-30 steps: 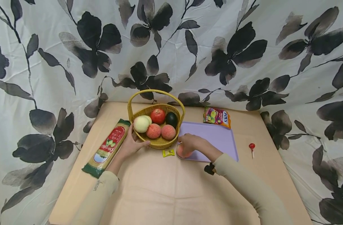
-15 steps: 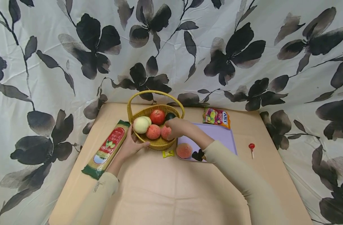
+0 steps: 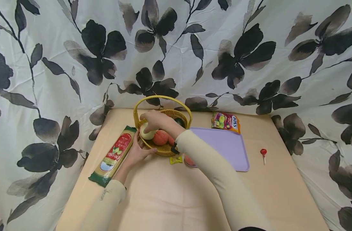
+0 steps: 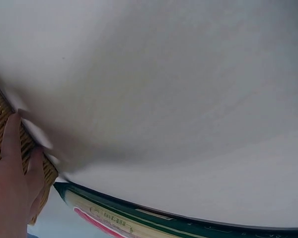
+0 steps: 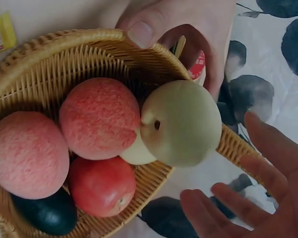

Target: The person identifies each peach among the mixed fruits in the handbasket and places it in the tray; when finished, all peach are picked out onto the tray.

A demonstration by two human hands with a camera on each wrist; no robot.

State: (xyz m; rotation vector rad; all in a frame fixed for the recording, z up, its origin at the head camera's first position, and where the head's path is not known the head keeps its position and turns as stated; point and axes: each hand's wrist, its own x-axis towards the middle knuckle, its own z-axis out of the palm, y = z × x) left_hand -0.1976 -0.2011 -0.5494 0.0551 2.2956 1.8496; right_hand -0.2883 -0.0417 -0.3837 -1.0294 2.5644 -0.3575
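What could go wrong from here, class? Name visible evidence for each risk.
The pale fruit nearest the rim of the basket could roll out if the right hand nudges it.
The basket might tip if the left hand, gripping its rim, pulls.
The right sleeve, partly hiding the peach on the tray in the head view, might brush it.

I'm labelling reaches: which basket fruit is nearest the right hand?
The dark-dimpled pale green fruit; another pale fruit sits mostly hidden behind it, the others farther.
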